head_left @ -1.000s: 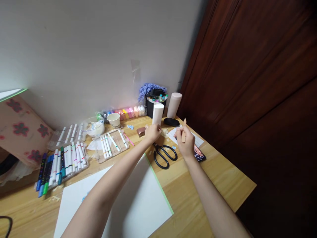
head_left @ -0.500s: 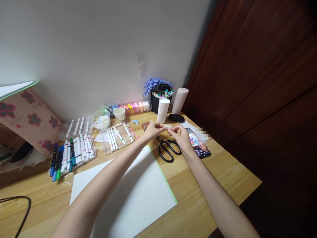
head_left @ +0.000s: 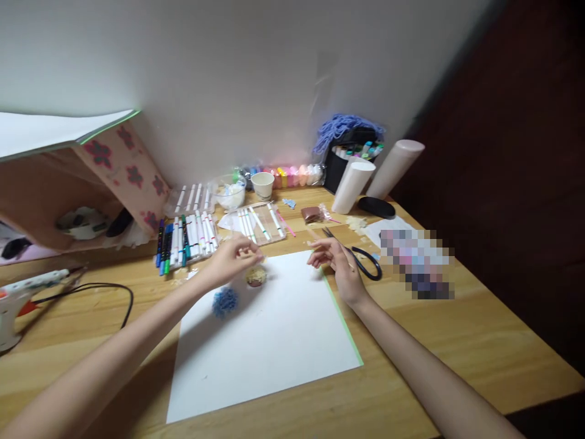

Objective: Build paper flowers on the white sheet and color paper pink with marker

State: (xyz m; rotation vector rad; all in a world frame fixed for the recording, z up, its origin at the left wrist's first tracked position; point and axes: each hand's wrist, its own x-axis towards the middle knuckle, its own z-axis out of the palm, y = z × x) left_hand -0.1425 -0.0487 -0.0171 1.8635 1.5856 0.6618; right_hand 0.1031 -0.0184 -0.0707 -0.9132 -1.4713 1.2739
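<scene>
Near the far edge of the white board (head_left: pixel 274 341), a small round brown-and-yellow piece (head_left: pixel 256 277) sits just below the fingertips of the left hand (head_left: pixel 235 259). That hand has its thumb and fingers drawn together; I cannot tell whether they pinch anything or touch the piece. A fuzzy blue ball (head_left: pixel 225 302) lies on the board nearer the left forearm. Over the board's green-edged right side, the right hand (head_left: pixel 343 269) is loosely curled around a slim pale stick (head_left: pixel 351 266). Just beside it, scissors (head_left: pixel 375 268) rest on the wooden surface (head_left: pixel 457 341), partly hidden by the hand. Farther back are a brown packet (head_left: pixel 311 213), a clear case of markers (head_left: pixel 258 222), a paper cup (head_left: pixel 262 186) and a clear bowl (head_left: pixel 230 195). By the wall, blue yarn (head_left: pixel 342 129) drapes over a black pen holder (head_left: pixel 336 169), with a white cylinder (head_left: pixel 353 188) in front. At far left stands a glue gun (head_left: pixel 11 314).
</scene>
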